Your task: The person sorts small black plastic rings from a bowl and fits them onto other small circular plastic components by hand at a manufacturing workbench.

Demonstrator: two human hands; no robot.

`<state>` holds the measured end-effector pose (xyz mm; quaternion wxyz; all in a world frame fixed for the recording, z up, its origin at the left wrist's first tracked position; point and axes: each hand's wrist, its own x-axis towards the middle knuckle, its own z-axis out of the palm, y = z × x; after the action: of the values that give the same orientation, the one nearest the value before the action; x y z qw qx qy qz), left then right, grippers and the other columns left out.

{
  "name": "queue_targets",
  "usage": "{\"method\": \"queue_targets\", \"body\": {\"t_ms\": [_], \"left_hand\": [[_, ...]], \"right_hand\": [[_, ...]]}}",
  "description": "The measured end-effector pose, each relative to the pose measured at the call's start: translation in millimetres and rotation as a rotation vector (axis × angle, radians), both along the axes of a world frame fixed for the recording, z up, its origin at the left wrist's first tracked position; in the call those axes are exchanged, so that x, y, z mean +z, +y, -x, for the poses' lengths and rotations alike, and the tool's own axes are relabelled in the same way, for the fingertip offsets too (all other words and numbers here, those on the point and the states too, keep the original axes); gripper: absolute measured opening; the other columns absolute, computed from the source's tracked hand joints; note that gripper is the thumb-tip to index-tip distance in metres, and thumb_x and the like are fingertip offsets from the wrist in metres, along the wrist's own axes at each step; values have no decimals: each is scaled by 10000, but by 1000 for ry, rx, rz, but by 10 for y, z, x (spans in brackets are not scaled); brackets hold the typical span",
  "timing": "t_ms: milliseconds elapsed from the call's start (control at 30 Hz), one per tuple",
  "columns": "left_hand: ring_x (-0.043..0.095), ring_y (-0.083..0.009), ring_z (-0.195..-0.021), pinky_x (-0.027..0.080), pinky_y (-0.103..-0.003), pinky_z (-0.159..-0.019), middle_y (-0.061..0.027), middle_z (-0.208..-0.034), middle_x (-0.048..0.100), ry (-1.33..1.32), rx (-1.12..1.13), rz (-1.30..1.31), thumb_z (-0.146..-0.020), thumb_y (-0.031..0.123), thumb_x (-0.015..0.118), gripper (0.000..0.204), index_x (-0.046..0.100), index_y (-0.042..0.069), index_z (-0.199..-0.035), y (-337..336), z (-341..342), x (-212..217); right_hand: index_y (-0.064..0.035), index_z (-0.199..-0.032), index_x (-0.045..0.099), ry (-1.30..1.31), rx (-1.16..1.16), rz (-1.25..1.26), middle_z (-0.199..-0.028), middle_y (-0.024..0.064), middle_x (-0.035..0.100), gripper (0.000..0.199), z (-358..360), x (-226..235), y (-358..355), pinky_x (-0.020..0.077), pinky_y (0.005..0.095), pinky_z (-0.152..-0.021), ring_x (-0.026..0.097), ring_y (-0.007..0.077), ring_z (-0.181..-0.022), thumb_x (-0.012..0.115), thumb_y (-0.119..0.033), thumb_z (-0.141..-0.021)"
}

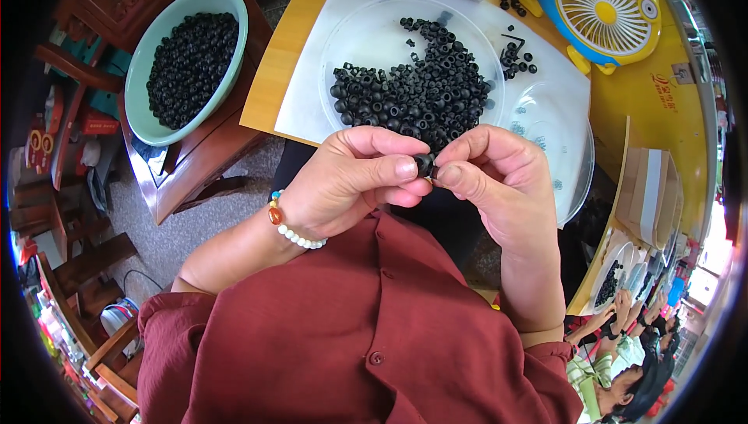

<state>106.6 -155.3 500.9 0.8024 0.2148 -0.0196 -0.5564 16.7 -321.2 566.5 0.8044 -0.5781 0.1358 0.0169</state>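
Note:
My left hand (366,171), with a beaded bracelet at its wrist, pinches a small round black plastic piece (423,162) between thumb and forefinger. From the other side my right hand (491,171) meets it, thumb and forefinger closed at the piece's edge. Whether the right fingertips hold a second small part is hidden. Just beyond both hands, a shallow clear round tray (331,73) bears a heap of black plastic parts (436,85), some ball-like with a hole, others small and ring-like.
On a chair at left stands a pale green basin (134,105) full of black round pieces. A yellow-and-blue fan (606,13), a hex key (512,39) and loose pieces lie at far right. A clear lid (584,167) overhangs the table's edge. Other people (623,377) work at lower right.

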Motion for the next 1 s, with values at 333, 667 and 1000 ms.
{"method": "queue_targets", "body": {"t_ms": [333, 667, 1000], "left_hand": [[674, -203, -787, 577, -273, -702, -155, -911, 660, -41, 16, -48, -843, 19, 611, 196, 622, -27, -1033, 5, 1, 16], [674, -204, -785, 576, -270, -701, -153, -907, 660, -90, 45, -92, -843, 4, 605, 193, 626, -25, -1032, 7, 27, 35], [674, -208, -759, 577, -299, -694, -134, -881, 661, -69, -19, 23, -834, 15, 621, 173, 635, -20, -1003, 22, 69, -76]], "right_hand": [[47, -895, 599, -90, -94, 77, -796, 81, 640, 88, 14, -96, 62, 519, 236, -639, 622, 123, -711, 634, 1, -828], [52, -934, 587, -173, -121, -17, -843, 91, 632, 120, 47, -241, 123, 536, 249, -672, 633, 135, -765, 627, 23, -826], [29, -1025, 604, -259, -34, -118, -895, 63, 597, 244, 81, -476, 109, 495, 236, -717, 594, 123, -806, 665, 26, -789]]}}
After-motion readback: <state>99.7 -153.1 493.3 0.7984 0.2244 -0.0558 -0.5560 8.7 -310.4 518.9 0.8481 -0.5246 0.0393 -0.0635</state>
